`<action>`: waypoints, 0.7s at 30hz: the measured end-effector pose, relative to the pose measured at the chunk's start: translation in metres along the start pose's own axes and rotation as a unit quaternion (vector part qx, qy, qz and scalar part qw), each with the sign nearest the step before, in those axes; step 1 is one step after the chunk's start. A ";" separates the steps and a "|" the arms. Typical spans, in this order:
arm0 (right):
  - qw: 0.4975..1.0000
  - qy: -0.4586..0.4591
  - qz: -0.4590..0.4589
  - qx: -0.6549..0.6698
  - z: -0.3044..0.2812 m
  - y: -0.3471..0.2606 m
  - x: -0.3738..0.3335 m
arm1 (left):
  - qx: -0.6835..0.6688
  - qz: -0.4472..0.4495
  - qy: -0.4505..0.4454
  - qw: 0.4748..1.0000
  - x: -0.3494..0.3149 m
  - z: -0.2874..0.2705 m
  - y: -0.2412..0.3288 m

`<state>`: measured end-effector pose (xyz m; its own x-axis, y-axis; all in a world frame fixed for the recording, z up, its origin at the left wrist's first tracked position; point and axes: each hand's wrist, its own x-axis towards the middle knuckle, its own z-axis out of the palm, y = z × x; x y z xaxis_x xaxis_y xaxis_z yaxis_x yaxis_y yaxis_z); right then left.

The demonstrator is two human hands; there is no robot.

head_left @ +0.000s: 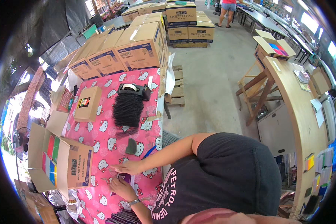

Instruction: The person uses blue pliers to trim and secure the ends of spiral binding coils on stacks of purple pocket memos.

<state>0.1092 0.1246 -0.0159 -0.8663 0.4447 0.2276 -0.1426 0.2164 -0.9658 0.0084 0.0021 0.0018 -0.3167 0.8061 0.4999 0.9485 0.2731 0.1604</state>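
Note:
A small purple pad with a white edge (126,178) lies on the table between my hands, partly covered by them. My left hand (121,188), with a band on its wrist, has its fingers curled at the pad's near side. Over the pad's far side reaches my right hand (127,167), fingers stretched out and lying low. A dark grey rounded block (131,146) rests just beyond my right hand, beside a blue curved object (149,152). Farther up is a thick bundle of black spiral bindings (127,111), with a black tape dispenser (134,90) behind it.
An open carton (78,164) of colourful pads stands at left. Beyond it lies a small brown box (87,103) on the pink patterned table cover (102,136). Large sealed cartons (138,48) bound the far end. More black spirals (124,217) lie at the near edge.

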 end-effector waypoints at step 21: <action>0.926 -0.055 -0.212 -0.306 -0.028 -0.015 0.007 | -0.003 0.053 0.049 0.997 -0.004 -0.005 0.016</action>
<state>0.1187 0.1488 0.0032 -0.8426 0.1224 0.5244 -0.2131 0.8185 -0.5335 0.0247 0.0008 0.0066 -0.2135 0.7743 0.5957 0.9765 0.1867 0.1073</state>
